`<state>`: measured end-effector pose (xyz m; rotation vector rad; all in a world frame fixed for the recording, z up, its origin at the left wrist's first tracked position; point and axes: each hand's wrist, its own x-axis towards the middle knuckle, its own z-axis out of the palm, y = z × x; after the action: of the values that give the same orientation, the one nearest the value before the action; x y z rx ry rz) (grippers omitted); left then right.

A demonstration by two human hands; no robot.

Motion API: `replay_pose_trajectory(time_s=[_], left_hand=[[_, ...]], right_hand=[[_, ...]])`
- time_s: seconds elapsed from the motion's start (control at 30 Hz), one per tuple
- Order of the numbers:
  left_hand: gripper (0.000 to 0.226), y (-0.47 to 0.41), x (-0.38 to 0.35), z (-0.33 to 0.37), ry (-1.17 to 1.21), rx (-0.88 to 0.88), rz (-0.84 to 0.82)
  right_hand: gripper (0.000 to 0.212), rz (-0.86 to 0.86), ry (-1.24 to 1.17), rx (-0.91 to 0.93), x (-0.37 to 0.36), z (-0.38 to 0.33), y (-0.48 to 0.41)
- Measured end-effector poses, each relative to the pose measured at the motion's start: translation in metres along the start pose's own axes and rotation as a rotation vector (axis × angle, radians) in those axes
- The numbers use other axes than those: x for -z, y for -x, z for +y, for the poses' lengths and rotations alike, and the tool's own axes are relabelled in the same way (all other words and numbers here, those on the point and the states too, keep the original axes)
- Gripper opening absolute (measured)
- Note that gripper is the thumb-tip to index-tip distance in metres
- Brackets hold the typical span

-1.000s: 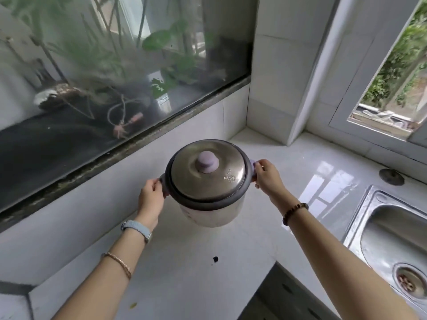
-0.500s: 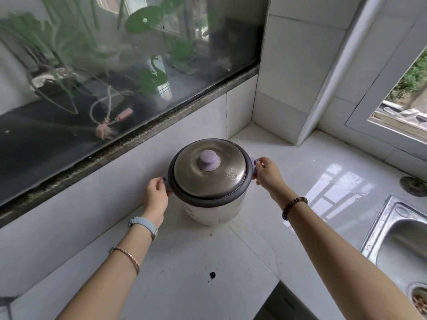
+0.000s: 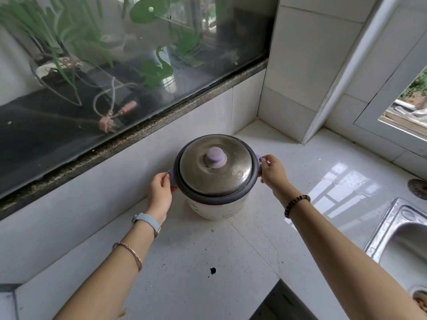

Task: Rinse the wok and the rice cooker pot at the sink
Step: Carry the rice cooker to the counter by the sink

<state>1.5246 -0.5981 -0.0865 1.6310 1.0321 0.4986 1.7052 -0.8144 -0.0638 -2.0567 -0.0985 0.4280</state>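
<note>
The fingers (image 3: 164, 180) of the left hand (image 3: 159, 192) are curled round the lilac left handle (image 3: 172, 180) of the rice cooker (image 3: 216, 181). The right handle (image 3: 259, 159) is pinched the same way by the fingers (image 3: 265, 160) of the right hand (image 3: 273, 173), so the cooker is gripped on both sides.

The cooker is closed with a steel lid (image 3: 221, 168) topped by a lilac knob (image 3: 215, 157), and a dark grey rim runs round it. It looks to be set on the white countertop (image 3: 184, 262), close to the tiled back wall and near the far corner. Whether the base is fully down can't be told for sure.

A pale blue watch (image 3: 147, 224) and a thin gold bracelet (image 3: 130, 255) are worn on the left wrist, and a brown bead bracelet (image 3: 297, 204) on the right.

A small dark spot (image 3: 213, 270) is seen on the counter nearer the camera. The steel sink (image 3: 392, 227) is cut off at the right edge, well apart from the cooker. Green plants are seen through the big window (image 3: 138, 65) at the far left.
</note>
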Motion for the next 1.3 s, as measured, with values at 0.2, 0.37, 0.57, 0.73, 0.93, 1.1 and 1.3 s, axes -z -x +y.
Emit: replay_pose_trajectory(time_s=[0.2,0.37,0.57,0.73,0.93,1.1,1.3], left_hand=[[0.018,0.013,0.016,-0.002,-0.112,-0.035,-0.030],[0.030,0.051,0.038,0.005,-0.235,-0.139,-0.027],[0.031,0.097,0.065,0.005,-0.289,-0.416,-0.022],[0.030,0.140,0.080,0.006,-0.309,-0.553,-0.067],[0.030,0.185,0.100,-0.009,-0.297,-0.641,-0.179],[0.029,0.221,0.128,-0.031,-0.335,-0.731,-0.256],[0.031,0.266,0.156,-0.057,-0.358,-0.765,-0.377]], right_hand=[[0.034,0.006,-0.009,0.019,0.008,0.005,0.016],[0.033,0.160,0.135,0.231,0.027,0.011,0.063],[0.036,0.222,0.288,0.426,0.049,0.025,0.139],[0.037,0.294,0.326,0.486,0.061,0.041,0.206],[0.036,0.373,0.315,0.447,0.061,0.060,0.289],[0.036,0.414,0.291,0.382,0.049,0.080,0.360],[0.037,0.486,0.252,0.290,0.033,0.104,0.443]])
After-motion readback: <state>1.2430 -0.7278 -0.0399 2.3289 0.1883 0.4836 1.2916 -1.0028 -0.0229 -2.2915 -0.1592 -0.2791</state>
